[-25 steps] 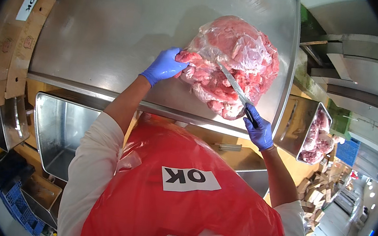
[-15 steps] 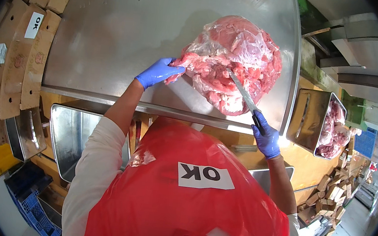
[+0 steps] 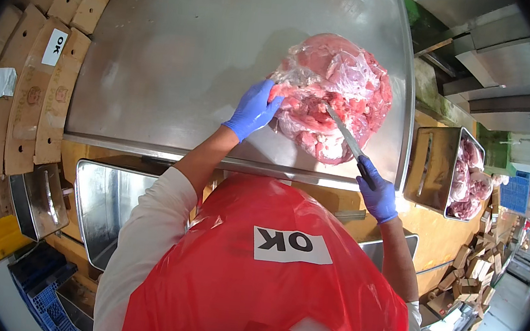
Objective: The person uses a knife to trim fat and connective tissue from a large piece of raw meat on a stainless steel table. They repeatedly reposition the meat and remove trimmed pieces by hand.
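A large piece of raw meat, pink with white fat and a shiny membrane, lies on the steel table. At its left edge my left hand, in a blue glove, grips a flap of the meat between closed fingers. My right hand, gloved alike, is wrapped round the black handle of a knife. The blade points up and to the left, and its tip touches the middle of the meat.
Stacked cardboard boxes line the left side. Below the table's raised front edge stands a steel tub. To the right, a steel bin holds more meat pieces. Several cardboard pieces are heaped at the lower right.
My left hand has moved right, closer to the main piece, bringing the flap in with it. The knife tip has shifted slightly right and down, still at the meat.
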A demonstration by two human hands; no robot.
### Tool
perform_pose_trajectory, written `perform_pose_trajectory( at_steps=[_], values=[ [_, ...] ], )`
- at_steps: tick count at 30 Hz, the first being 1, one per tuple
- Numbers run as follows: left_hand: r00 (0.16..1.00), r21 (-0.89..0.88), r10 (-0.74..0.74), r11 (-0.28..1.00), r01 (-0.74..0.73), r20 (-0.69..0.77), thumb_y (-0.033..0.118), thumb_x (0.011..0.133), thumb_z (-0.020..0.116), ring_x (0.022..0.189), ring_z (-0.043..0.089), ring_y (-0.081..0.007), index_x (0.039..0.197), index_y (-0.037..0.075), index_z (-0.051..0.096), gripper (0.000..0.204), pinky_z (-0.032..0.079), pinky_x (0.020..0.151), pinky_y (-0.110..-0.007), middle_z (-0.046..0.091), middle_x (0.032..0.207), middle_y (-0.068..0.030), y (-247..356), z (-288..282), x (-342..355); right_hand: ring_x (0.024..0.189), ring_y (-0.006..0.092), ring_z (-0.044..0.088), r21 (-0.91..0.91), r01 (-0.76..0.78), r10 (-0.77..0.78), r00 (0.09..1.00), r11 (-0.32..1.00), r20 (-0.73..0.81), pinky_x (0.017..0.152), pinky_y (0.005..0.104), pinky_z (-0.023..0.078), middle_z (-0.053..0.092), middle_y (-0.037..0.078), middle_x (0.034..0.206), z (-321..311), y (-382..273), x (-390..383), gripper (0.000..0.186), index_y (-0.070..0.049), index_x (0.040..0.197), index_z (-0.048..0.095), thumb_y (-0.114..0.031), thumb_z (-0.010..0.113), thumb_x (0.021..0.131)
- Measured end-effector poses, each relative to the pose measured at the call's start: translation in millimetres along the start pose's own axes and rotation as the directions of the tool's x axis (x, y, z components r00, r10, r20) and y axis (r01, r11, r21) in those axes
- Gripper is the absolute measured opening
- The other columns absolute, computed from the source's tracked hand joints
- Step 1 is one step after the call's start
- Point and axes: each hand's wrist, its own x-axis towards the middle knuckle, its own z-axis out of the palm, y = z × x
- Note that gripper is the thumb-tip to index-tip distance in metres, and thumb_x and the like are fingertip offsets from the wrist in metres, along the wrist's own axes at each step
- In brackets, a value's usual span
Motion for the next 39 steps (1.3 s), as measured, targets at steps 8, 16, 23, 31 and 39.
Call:
perform_pose_trajectory(
  at_steps=[8, 16, 23, 31, 39],
  values=[
    [0.896, -0.556, -0.43, 0.719, 0.416, 0.113, 0.034, 0.104, 0.071, 0.058, 0.064, -0.0144, 0.091, 0.003, 0.066, 0.034, 0.052, 0.054, -0.037, 0.065, 0.069, -0.0039, -35, 27, 12, 0.133, 0.0147, 0.069, 0.073, -0.025, 0.027, 0.999, 0.997, -0.025, 0.11, 0.0289, 0.053, 0.074, 0.011, 0.146, 4, 7, -12, 0.059, -0.008, 0.16, 0.058, 0.0, 0.071, 0.103],
    [0.866, -0.527, -0.46, 0.695, 0.489, 0.197, 0.034, 0.101, 0.071, 0.056, 0.061, -0.0137, 0.087, 0.003, 0.069, 0.034, 0.051, 0.054, -0.035, 0.066, 0.068, -0.0049, -48, 17, 22, 0.138, 0.017, 0.066, 0.028, -0.136, 0.135, 0.991, 0.99, 0.014, 0.115, 0.0287, 0.051, 0.07, 0.012, 0.149, -6, -21, -9, 0.059, -0.003, 0.161, 0.056, 0.004, 0.068, 0.103],
    [0.808, -0.483, -0.249, 0.694, 0.534, 0.535, 0.031, 0.104, 0.079, 0.046, 0.058, -0.0143, 0.095, 0.002, 0.069, 0.032, 0.044, 0.042, -0.034, 0.066, 0.068, -0.0068, 17, -42, -12, 0.102, 0.0337, 0.081, -0.42, -0.138, 0.101, 0.989, 0.897, -0.108, 0.089, 0.0382, 0.063, 0.082, 0.017, 0.116, -37, -73, -47, 0.057, -0.018, 0.153, 0.066, -0.023, 0.078, 0.098],
    [0.978, 0.047, 0.133, 0.989, -0.142, 0.159, 0.007, 0.082, 0.07, 0.095, 0.066, -0.0445, 0.094, 0.006, 0.069, 0.012, 0.055, 0.083, -0.052, 0.067, 0.091, -0.0191, 12, -27, -19, 0.079, 0.0356, 0.075, -0.781, 0.069, 0.006, 0.996, 0.621, 0.092, 0.071, 0.0469, 0.061, 0.076, 0.013, 0.095, -69, -184, -55, 0.053, -0.033, 0.153, 0.066, -0.022, 0.073, 0.101],
    [0.951, -0.204, 0.309, 0.933, -0.297, 0.026, 0.004, 0.079, 0.069, 0.096, 0.064, -0.0447, 0.097, 0.005, 0.074, 0.018, 0.053, 0.09, -0.052, 0.07, 0.094, -0.0182, -1, -6, -29, 0.079, 0.0361, 0.075, -0.92, 0.146, 0.165, 0.962, 0.365, 0.218, 0.072, 0.0508, 0.058, 0.076, 0.012, 0.085, -70, -252, 7, 0.037, -0.031, 0.139, 0.075, -0.029, 0.07, 0.103]
  ],
)
